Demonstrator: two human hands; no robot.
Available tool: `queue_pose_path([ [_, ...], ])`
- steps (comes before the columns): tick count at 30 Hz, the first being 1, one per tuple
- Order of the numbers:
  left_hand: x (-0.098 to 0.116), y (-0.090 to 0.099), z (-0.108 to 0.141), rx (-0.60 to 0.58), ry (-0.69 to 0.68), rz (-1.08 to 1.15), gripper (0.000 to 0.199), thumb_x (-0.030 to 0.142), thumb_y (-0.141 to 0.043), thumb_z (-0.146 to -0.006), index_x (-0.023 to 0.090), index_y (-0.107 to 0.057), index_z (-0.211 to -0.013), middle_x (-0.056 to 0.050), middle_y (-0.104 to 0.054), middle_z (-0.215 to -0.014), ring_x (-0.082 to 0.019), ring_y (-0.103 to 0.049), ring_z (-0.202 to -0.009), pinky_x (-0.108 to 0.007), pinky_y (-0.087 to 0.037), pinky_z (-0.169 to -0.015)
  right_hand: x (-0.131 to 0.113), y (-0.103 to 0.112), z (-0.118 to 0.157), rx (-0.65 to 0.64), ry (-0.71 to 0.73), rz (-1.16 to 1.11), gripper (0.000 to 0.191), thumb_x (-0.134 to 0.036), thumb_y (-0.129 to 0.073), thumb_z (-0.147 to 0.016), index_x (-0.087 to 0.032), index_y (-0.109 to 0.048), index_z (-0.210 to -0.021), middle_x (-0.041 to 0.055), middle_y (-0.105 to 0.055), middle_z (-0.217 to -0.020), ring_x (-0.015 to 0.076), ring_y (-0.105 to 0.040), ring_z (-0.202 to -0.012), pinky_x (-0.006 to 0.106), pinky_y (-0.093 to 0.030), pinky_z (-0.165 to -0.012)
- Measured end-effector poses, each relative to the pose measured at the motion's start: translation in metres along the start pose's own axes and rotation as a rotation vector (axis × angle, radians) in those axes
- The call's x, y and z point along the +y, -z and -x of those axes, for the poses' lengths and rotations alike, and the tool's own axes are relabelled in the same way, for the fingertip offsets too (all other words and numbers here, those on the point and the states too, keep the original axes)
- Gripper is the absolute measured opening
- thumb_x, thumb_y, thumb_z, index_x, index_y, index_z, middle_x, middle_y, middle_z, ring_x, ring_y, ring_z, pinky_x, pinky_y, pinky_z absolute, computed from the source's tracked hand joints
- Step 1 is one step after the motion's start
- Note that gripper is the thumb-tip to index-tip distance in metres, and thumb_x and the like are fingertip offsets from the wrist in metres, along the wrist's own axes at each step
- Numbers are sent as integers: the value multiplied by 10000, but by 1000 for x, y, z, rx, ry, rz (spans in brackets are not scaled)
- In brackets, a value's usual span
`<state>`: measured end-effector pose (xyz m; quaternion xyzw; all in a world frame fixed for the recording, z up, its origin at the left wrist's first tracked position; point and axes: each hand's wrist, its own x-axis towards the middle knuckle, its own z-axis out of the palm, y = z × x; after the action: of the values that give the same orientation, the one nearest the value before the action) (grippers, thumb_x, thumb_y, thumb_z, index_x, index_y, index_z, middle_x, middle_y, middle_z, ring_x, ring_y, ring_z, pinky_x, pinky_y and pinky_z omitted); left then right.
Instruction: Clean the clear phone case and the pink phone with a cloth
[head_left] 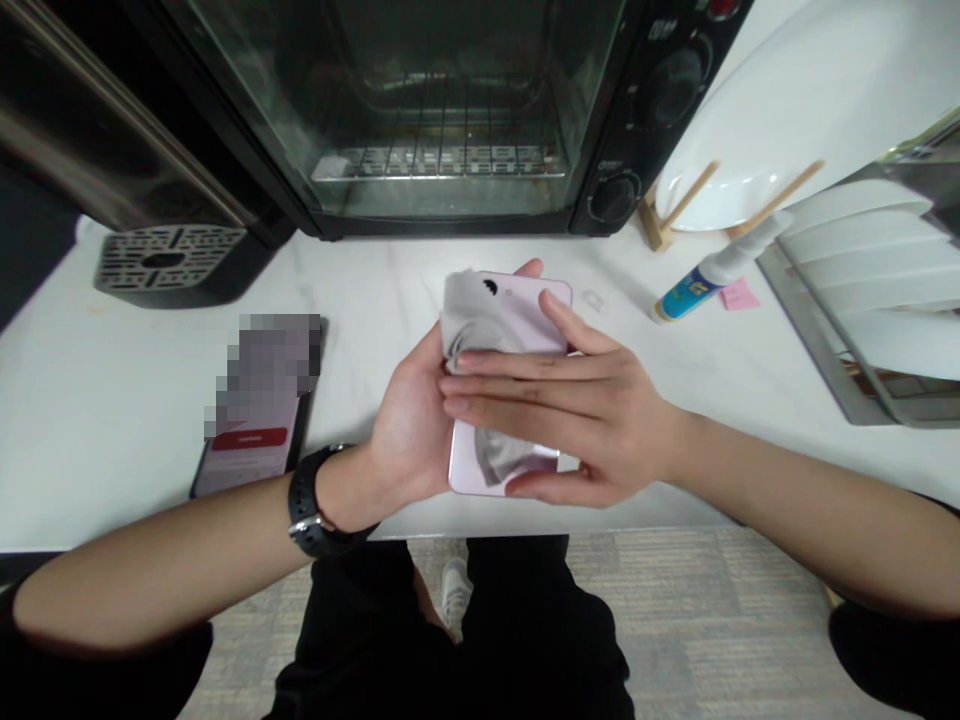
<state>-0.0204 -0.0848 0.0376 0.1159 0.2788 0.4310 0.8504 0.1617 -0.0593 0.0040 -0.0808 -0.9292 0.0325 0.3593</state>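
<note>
A pale pink phone (534,302) lies in my left hand (412,425), which supports it from below and along its left edge, with a fingertip showing past the top. A black smudge-shaped mark and a small round dot show near its upper end. Over the phone's upturned face is spread a crumpled grey cloth (469,310). My right hand (600,410) presses the cloth to the phone with its long fingers laid straight across. The right thumb rests near the phone's upper right edge, and the little finger reaches its lower end.
On the white counter (360,300), another phone (251,450) lies at left. A toaster oven (450,225) stands behind, beside a machine with a slotted drip tray (169,265). To the right are a spray bottle (694,285), a pink note (741,294) and a dish rack (832,370) with white dishes.
</note>
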Motion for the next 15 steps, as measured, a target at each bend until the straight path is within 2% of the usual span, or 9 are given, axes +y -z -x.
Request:
queue_pose_path([
  [2, 1, 3, 0, -33, 16, -8, 504, 406, -340, -1156, 341, -620, -1570, -45, -833, -1118, -186, -817, -937, -305, -615, -908, -3, 1, -1, -14, 64, -7, 447, -460, -502, -1128, -153, -716, -1371, 60, -764, -1452, 157, -659, -1457, 380, -107, -1446],
  [6, 1, 5, 0, -46, -37, -38, 584, 551, -376, -1143, 307, -532, -1651, -77, -838, -1092, -251, -817, -1014, -384, -604, -1010, -7, 5, 1, -108, 174, -5, 377, -434, -448, -1142, -277, -775, -1242, -56, -769, -1427, 99, -646, -1451, 311, -315, -1398],
  [8, 2, 4, -1, -10, -82, -38, 579, 551, -352, -1151, 325, -515, -1659, -56, -841, -1109, -251, -811, -1054, -388, -598, -1031, -7, 7, 3, -62, 175, -35, 354, -394, -472, -1134, -246, -790, -1184, -30, -808, -1358, 107, -693, -1398, 286, -389, -1358],
  [11, 3, 1, -2, 36, -120, -38, 561, 545, -315, -1160, 347, -539, -1635, -37, -840, -1130, -240, -804, -1100, -387, -586, -1065, -4, 9, 7, 45, 93, -42, 336, -359, -533, -1116, -140, -785, -1155, 57, -853, -1254, 159, -757, -1319, 325, -477, -1312],
  [15, 5, 0, -4, 103, -88, 19, 551, 476, -304, -1156, 261, -607, -1563, -52, -835, -1109, -270, -791, -1155, -446, -588, -1099, 7, 7, 8, 89, -134, 73, 420, -433, -482, -1131, -173, -717, -1362, 75, -805, -1384, 208, -708, -1401, 447, -442, -1342],
])
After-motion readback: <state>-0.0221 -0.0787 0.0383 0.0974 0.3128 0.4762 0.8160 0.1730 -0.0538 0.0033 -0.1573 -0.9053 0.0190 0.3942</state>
